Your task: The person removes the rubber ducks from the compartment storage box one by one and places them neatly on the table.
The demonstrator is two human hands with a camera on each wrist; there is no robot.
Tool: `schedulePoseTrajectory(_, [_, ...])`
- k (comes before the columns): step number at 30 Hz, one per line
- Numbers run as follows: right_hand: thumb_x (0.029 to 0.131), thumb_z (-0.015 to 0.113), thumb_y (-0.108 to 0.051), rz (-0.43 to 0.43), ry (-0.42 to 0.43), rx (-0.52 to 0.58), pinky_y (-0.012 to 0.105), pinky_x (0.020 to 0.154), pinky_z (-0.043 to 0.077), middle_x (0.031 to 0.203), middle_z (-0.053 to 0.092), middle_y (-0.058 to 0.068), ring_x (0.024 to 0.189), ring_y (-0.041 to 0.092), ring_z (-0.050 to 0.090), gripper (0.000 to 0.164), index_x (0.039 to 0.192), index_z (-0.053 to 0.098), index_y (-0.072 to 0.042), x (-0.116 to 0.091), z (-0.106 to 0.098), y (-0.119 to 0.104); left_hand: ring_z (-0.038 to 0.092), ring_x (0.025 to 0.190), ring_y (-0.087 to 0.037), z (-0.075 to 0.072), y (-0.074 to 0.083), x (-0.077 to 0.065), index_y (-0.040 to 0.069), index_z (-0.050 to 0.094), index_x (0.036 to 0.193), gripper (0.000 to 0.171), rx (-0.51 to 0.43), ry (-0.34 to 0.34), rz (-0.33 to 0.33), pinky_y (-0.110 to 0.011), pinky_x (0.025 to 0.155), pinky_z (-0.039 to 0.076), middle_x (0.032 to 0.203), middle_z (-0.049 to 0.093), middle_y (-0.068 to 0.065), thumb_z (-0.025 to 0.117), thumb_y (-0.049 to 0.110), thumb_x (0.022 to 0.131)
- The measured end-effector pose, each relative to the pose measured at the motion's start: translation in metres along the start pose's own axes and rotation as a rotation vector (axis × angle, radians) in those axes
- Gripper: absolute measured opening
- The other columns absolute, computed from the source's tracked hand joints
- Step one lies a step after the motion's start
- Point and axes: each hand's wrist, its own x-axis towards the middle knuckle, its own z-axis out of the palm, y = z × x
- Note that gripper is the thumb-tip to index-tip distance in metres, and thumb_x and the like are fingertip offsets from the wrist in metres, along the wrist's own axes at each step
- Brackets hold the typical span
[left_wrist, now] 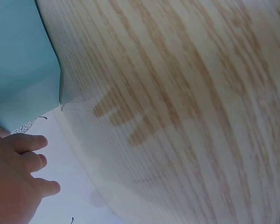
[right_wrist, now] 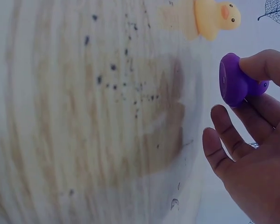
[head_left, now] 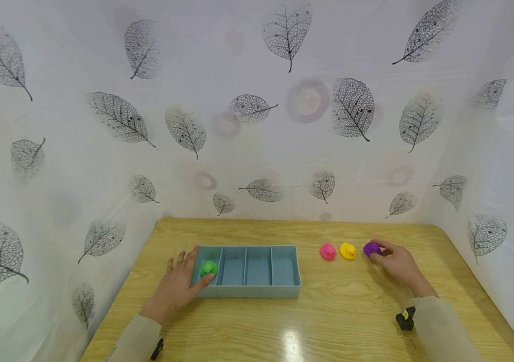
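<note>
My left hand (head_left: 177,283) rests on the left end of a blue-grey tray (head_left: 257,291) divided into four compartments in a row. Its thumb reaches over the front rim, and the other fingers spread toward the back left corner. A green rubber duck (head_left: 209,268) sits in the leftmost compartment, close to that thumb. With thumb and fingers, my right hand (head_left: 399,262) pinches a purple rubber duck (right_wrist: 235,80) at the table's back right. The duck's flat base shows in the right wrist view, while the ring and little fingers stay off it.
Left of the purple duck stand a yellow rubber duck (head_left: 347,251) and a pink rubber duck (head_left: 327,252), side by side. The wooden table (head_left: 342,322) ends at a white curtain (head_left: 257,151) printed with leaves, which surrounds it at the back and sides.
</note>
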Motion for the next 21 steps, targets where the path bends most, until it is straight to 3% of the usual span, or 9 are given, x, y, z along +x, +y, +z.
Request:
schedulePoseTrajectory(9, [0.099,0.073,-0.020,-0.045,-0.002,-0.024,0.036,0.082,0.051,0.137,0.064,0.034,0.105,0.037,0.067,0.052,0.142,0.061,0.005,-0.002,0.004,0.000,0.033,0.152,-0.056,0.001,-0.001,-0.001,0.002,0.018,0.168,0.093,0.008,0.012,0.015,-0.080,0.120,0.020,0.161,0.044,-0.029,0.053,0.060,0.105])
schedulePoseTrajectory(21, [0.098,0.075,-0.020,-0.082,-0.002,-0.010,0.029,0.076,0.051,0.130,0.069,0.031,0.097,0.026,0.066,0.052,0.141,0.062,0.004,0.004,0.009,0.012,0.033,0.153,-0.055,-0.001,0.002,-0.001,0.003,0.018,0.168,0.091,0.008,-0.001,-0.003,-0.078,0.122,0.020,0.162,0.044,-0.028,0.052,0.059,0.105])
